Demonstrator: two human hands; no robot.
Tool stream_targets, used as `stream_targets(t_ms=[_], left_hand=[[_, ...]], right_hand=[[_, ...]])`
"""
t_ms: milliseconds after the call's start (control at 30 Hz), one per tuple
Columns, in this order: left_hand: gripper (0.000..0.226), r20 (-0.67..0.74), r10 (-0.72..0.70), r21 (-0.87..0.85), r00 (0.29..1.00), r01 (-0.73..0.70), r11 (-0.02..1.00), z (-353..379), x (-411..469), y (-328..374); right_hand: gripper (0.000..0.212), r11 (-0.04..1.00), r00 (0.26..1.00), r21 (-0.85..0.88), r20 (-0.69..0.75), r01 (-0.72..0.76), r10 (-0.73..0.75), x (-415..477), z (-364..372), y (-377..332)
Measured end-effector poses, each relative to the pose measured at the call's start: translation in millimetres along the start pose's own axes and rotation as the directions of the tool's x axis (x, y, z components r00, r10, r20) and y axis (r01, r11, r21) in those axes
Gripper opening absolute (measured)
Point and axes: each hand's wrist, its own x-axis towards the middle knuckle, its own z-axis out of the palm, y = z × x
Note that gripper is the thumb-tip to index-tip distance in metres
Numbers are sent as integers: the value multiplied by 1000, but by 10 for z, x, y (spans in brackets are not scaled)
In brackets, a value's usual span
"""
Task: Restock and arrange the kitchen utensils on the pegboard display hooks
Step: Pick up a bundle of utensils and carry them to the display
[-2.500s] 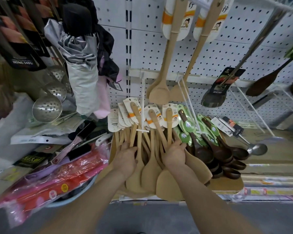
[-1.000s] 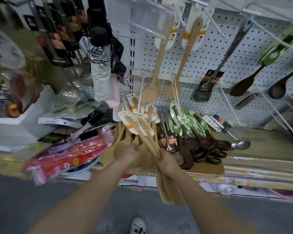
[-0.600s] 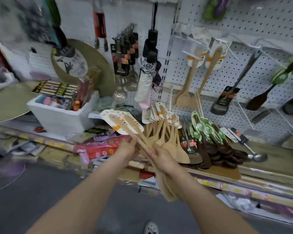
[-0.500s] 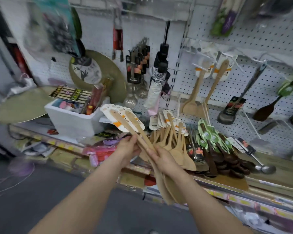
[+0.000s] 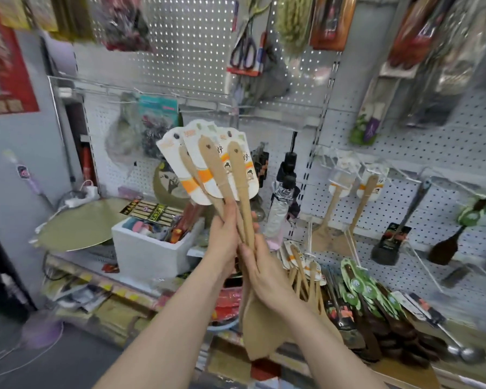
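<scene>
Left hand (image 5: 225, 240) and right hand (image 5: 267, 276) clamp fingers round upright wooden spatulas (image 5: 237, 178); the display hooks (image 5: 345, 168) lie rightward, nearer the right.

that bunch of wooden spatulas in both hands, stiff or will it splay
Probably stiff: the wooden spatulas stand straight above the left hand and right hand. Likely to splay: the handles fan apart on top. Card labels look bendable.

Bright, even shop light (few shadows), blurred top and edges, wide-angle bowing.
</scene>
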Motion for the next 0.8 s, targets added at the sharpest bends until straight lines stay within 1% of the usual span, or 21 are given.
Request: stream_targets(t_ms=[67,133,200,267,300,333,367,433,467,500,533,600,633,667,700,733,800], left_hand=[[46,-30,61,53,998,-60,997,59,18,73],[52,-46,88,94,995,-84,992,86,42,115],[50,-60,124,146,991,-114,983,79,54,116],[47,-82,146,186,986,-129,974,47,77,105],[45,-87,151,202,985,-131,971,22,97,100],[42,-78,153,208,985,-134,969,6,113,102],[41,-59,155,206,986,-139,968,-12,122,115],[41,-3,148,191,989,-145,971,-40,144,138],[43,22,142,180,990,-143,973,-52,144,149],[45,44,134,173,990,-140,975,-64,145,154],[46,65,125,173,990,-134,976,-71,134,157],[43,109,105,180,988,-124,976,-79,107,156],[40,136,101,185,986,-125,975,-84,93,160],[38,160,99,197,982,-130,972,-94,82,163],[37,186,97,212,978,-136,968,-107,82,162],[39,211,92,223,973,-139,965,-119,82,164],[41,245,68,226,967,-125,966,-153,93,156]], right_hand=[[54,998,999,-49,4,39,-39,16,-15,-80],[45,995,998,-76,6,58,-58,35,-42,-134],[37,991,997,-108,21,77,-75,74,-87,-109],[37,977,994,-186,53,107,-99,121,-162,-81],[37,972,993,-205,41,113,-107,144,-197,-68],[34,976,994,-191,-12,107,-111,162,-245,-79],[28,987,989,-130,-102,92,-106,184,-293,-110],[21,998,949,38,-313,49,-35,263,-398,-202],[18,993,924,118,-381,28,19,325,-454,-251],[23,981,909,193,-410,12,70,402,-519,-306],[35,962,910,273,-397,-6,118,486,-579,-359],[59,885,932,464,-299,-44,203,676,-688,-450],[68,837,939,544,-254,-61,234,762,-735,-491],[70,800,943,596,-223,-69,247,845,-771,-519],[64,778,946,625,-212,-63,246,906,-806,-548],[54,770,947,636,-218,-45,235,951,-828,-572],[38,751,946,660,-244,1,213,1010,-835,-583]])
